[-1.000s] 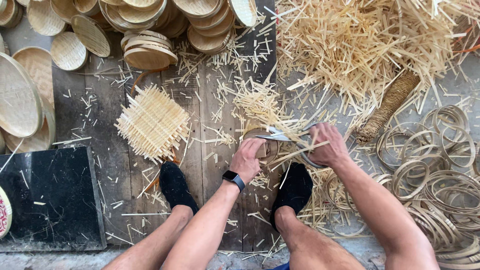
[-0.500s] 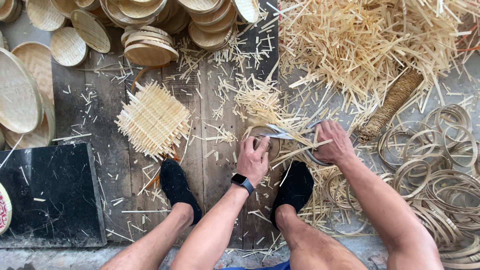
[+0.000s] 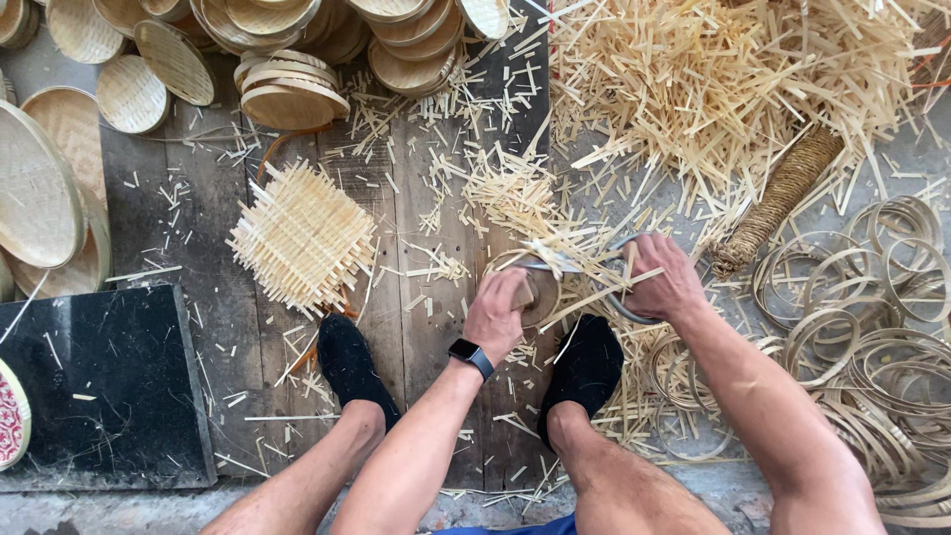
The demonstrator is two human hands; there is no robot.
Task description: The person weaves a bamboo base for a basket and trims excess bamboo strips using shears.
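Pressing down with curled fingers, the left hand grips a small round woven bamboo tray and pins it to the dark wooden plank floor between the two black-socked feet, while the right hand is clenched around the handles of grey metal shears whose blades reach over the tray's far edge among loose strip ends. Trimming well here probably means keeping the tray flat and turning it a little per cut, blades close to the rim, left fingertips clear of them. A black wristwatch sits on the left wrist. Farther out lie a square woven bamboo mat, a heap of pale bamboo offcuts, thin bamboo hoops, stacked finished trays and a black stone slab
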